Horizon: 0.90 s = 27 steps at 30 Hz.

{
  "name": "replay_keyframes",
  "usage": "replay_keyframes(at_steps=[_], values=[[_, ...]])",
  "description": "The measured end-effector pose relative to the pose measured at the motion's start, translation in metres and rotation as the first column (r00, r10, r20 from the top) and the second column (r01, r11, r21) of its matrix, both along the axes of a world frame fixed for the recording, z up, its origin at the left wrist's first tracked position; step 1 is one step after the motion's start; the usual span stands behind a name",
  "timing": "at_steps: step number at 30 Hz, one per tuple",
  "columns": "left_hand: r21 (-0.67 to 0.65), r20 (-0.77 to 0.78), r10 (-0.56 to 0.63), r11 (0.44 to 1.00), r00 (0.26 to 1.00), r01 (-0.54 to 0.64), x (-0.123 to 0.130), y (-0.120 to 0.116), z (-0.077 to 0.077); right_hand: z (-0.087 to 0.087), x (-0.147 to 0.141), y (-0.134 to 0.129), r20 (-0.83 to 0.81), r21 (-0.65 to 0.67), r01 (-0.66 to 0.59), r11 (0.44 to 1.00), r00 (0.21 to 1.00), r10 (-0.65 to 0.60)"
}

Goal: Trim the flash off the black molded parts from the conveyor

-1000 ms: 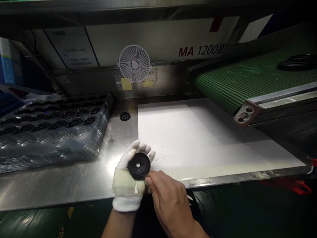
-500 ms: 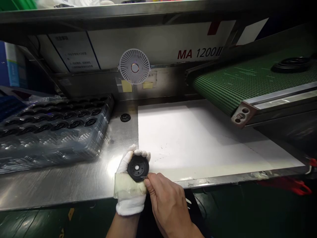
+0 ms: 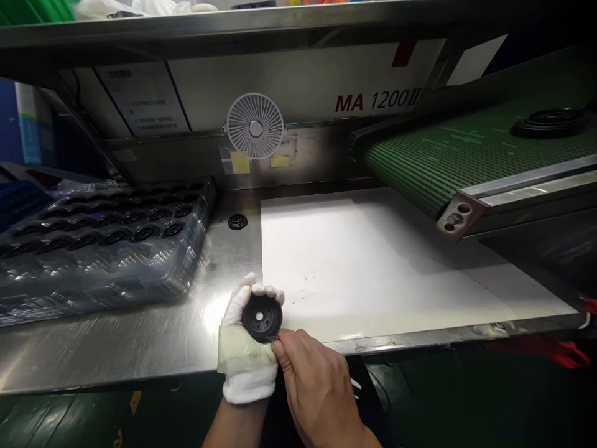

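Note:
My left hand (image 3: pixel 245 354), in a white glove with tape around the palm, is shut on a round black rubber part (image 3: pixel 262 317) with a centre hole and smaller holes around it. My bare right hand (image 3: pixel 314 392) pinches a small metal blade (image 3: pixel 272 338) between its fingers. The blade's tip touches the lower edge of the black part. The blade's handle is hidden by my fingers.
Both hands are over the front edge of a steel table (image 3: pixel 140 323). On it lie a white sheet (image 3: pixel 354 267), a plastic-wrapped tray (image 3: pixel 107 236) of black parts, and one loose part (image 3: pixel 237 221). A green conveyor belt (image 3: pixel 466 149) carries another part (image 3: pixel 548 122) at right.
The black part has turned slightly in my left hand, and both hands have shifted a little. The blade stays at the part's lower edge. The view has shifted slightly.

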<state>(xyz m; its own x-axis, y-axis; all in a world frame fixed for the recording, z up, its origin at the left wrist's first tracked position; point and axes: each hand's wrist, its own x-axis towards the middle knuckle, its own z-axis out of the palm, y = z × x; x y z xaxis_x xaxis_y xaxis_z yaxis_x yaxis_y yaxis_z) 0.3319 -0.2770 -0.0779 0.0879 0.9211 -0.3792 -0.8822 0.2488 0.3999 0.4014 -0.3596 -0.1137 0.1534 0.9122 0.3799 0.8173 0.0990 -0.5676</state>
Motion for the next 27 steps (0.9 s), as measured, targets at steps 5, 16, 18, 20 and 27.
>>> replay_keyframes(at_steps=[5,16,18,20,27], values=[[0.042,-0.045,-0.274,0.96,0.961,0.276,-0.011,-0.002,0.004,0.002,0.007,0.0,-0.033,0.005,-0.008,1.0,0.999,0.008],[-0.036,0.019,-0.102,0.994,0.995,0.103,0.002,0.002,0.0,-0.001,0.003,-0.002,-0.007,0.013,0.0,1.0,1.0,0.0],[-0.008,-0.005,-0.164,0.986,0.986,0.164,-0.003,0.0,0.0,-0.001,0.005,-0.001,-0.018,0.019,-0.011,1.0,1.0,0.012],[0.018,-0.031,-0.292,0.956,0.956,0.293,-0.008,-0.002,0.001,-0.001,0.008,-0.002,-0.038,0.016,-0.014,1.0,0.999,0.014],[-0.045,-0.008,-0.162,0.986,0.987,0.161,-0.005,0.0,-0.002,-0.003,0.009,-0.003,-0.05,0.0,-0.002,1.0,0.999,0.002]])
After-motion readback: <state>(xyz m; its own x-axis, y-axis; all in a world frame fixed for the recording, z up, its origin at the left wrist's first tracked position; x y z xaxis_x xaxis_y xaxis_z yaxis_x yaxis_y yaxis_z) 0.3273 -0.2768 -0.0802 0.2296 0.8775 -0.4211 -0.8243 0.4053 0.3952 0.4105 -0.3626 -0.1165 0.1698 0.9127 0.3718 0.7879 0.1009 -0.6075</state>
